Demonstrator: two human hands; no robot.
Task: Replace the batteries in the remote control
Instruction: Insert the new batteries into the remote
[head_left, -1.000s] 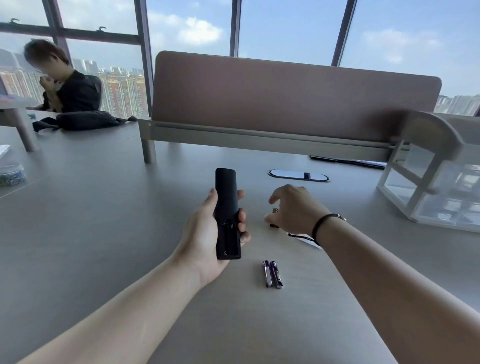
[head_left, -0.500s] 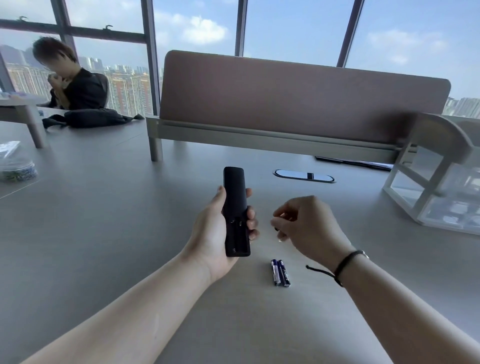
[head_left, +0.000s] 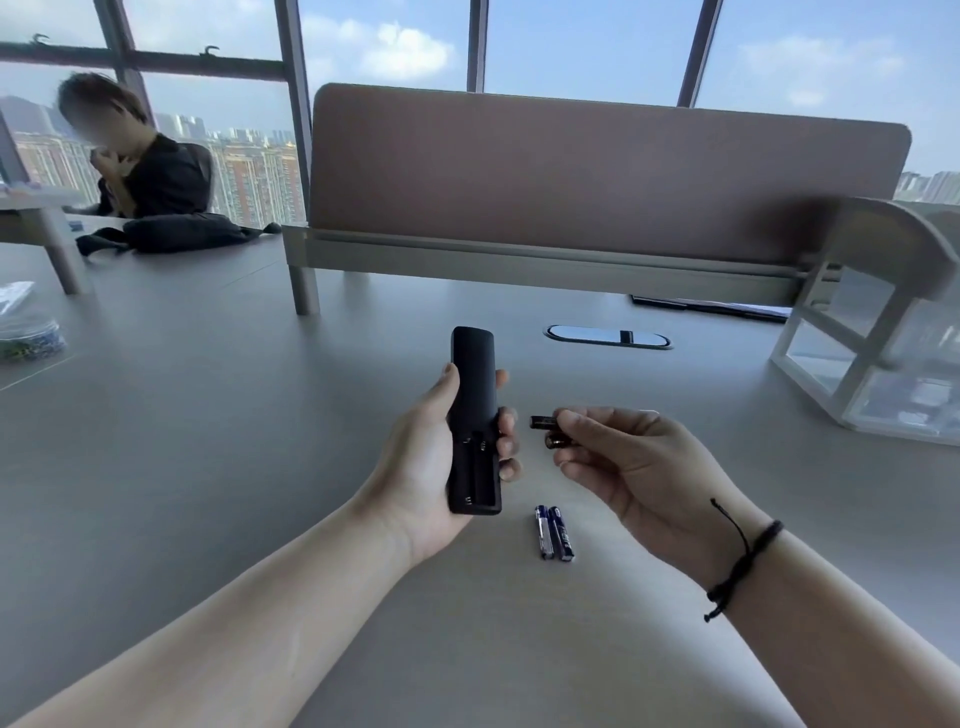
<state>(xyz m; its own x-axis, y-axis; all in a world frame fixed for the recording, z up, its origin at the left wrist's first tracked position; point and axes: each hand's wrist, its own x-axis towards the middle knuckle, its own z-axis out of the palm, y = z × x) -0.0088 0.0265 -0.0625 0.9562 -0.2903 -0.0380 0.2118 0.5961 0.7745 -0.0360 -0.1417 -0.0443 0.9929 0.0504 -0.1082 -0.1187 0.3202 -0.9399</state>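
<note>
Left hand (head_left: 434, 457) grips the remote (head_left: 474, 421), battery bay open; just right of it, right hand (head_left: 631, 462) pinches two dark batteries (head_left: 548, 431); two blue batteries (head_left: 554, 532) lie below.

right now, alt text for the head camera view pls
A left hand holds a black remote control back-up with its battery bay open and empty, while the right hand pinches two dark batteries beside it. Two blue batteries lie on the grey table below.
</note>
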